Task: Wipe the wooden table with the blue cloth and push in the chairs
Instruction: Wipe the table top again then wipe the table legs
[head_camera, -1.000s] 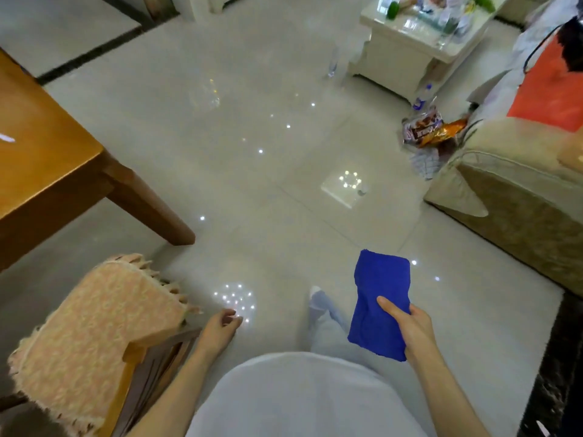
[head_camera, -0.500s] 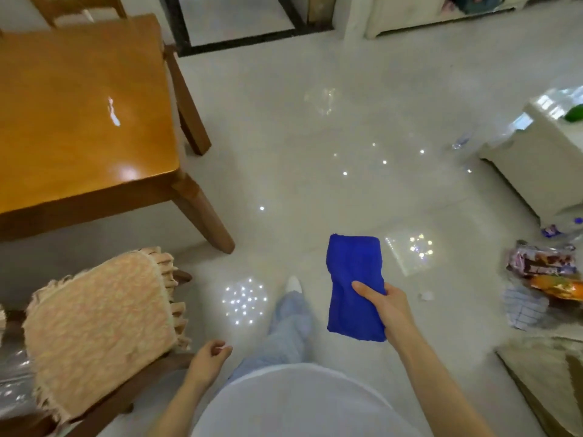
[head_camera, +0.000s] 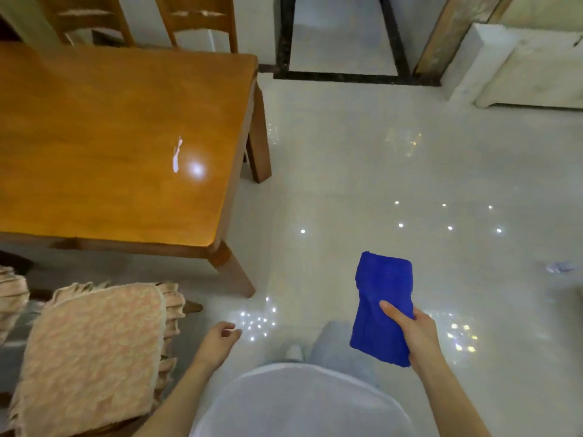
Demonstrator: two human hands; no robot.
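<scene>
Two hands showed low in the frame. My right hand [head_camera: 416, 334] gripped the blue cloth [head_camera: 383, 305] at lower right, thumb across its face and fingers [head_camera: 410, 357] closed behind it, so it stayed folded and flat, I judge ready to press on wood. Its long axis ran up the frame, the free short edge pointing away from me and a little left, over the tiled floor [head_camera: 378, 171]. My left hand [head_camera: 217, 340] hung empty at lower centre, fingers loosely curled, just beside the cushioned chair [head_camera: 91, 351] at lower left, likely free to push it. Filling the upper left, the wooden bench [head_camera: 110, 137] lay untouched, well apart from the cloth, two chair backs [head_camera: 142, 17] behind it.
</scene>
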